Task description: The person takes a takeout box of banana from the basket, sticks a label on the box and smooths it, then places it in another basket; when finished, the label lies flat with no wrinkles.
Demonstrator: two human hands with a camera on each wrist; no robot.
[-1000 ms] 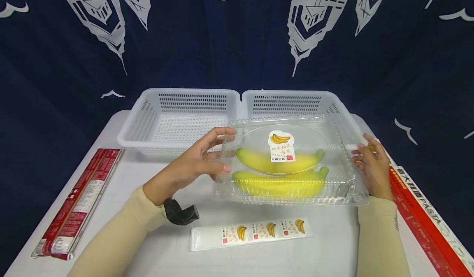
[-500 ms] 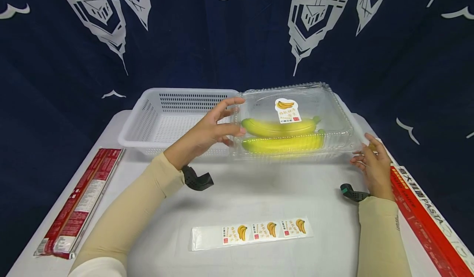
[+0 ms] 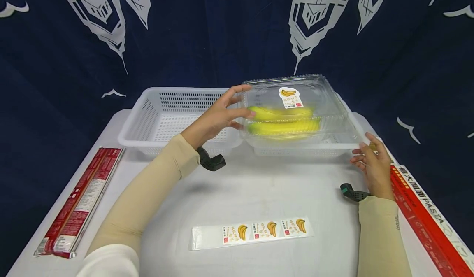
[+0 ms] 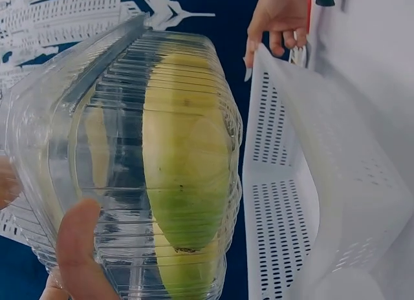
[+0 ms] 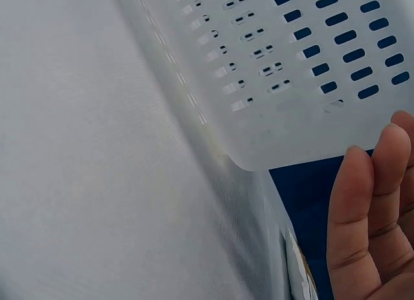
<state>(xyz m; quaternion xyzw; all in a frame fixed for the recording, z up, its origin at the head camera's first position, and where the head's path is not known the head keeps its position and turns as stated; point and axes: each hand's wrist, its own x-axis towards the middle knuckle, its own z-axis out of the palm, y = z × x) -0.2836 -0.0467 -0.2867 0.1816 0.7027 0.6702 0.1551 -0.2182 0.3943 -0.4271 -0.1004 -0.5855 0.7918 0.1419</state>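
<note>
A clear plastic clamshell box (image 3: 327, 100) with two yellow bananas (image 3: 283, 127) inside is tilted above the right white basket (image 3: 303, 148). A banana-print label (image 3: 291, 98) is stuck on its lid. My left hand (image 3: 218, 118) grips the box by its left end, and the left wrist view shows the thumb (image 4: 77, 248) against the clear wall. At the basket's front right corner, my right hand (image 3: 374, 166) pinches the rim. Its fingers (image 5: 352, 216) show beside the slotted wall in the right wrist view. The box hides much of this basket's inside.
Beside it stands a left white basket (image 3: 127, 139). A strip of banana labels (image 3: 270, 231) lies on the white table in front. A red packet (image 3: 81, 203) lies along the left edge, a red pasta box (image 3: 426, 219) along the right. A dark printed curtain (image 3: 207, 42) hangs behind.
My left hand has carried the clamshell box away from me and slightly right, from over the table to over the right basket. My right hand has stayed at the basket's corner.
</note>
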